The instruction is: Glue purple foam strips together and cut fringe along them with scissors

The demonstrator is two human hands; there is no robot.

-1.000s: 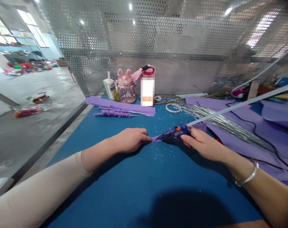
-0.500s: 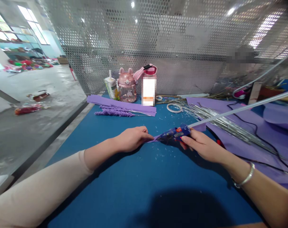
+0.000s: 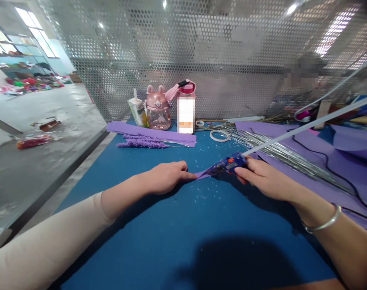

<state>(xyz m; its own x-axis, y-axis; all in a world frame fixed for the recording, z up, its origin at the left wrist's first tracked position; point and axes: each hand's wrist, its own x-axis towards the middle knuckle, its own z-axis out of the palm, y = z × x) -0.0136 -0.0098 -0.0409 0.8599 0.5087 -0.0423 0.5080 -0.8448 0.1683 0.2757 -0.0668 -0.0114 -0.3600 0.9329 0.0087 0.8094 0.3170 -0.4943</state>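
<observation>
My right hand [image 3: 262, 177] is wrapped round the grip of a dark blue hot glue gun [image 3: 233, 164], its nozzle pointing left and slightly down. A long translucent glue stick [image 3: 292, 135] juts from the gun's back end toward the upper right. Under the nozzle, a narrow purple paper strip [image 3: 204, 174] lies on the blue table. My left hand [image 3: 168, 177] is closed, with the index fingertip pressing the strip's left end down. The rest of its fingers are curled beneath and partly hidden.
Purple flower stems [image 3: 142, 141] lie on stacked purple strips [image 3: 117, 127]. Behind stand a drink carton [image 3: 137, 110], a pink bottle [image 3: 158, 108] and a pink-topped container [image 3: 186, 112]. A tape roll [image 3: 220, 135], silver wires [image 3: 280, 151] and a black cord [image 3: 325, 155] lie right.
The glue gun and my right hand have shifted slightly right, so more of the purple strip shows between nozzle and left fingertip. My left index finger is straighter. The view has moved slightly.
</observation>
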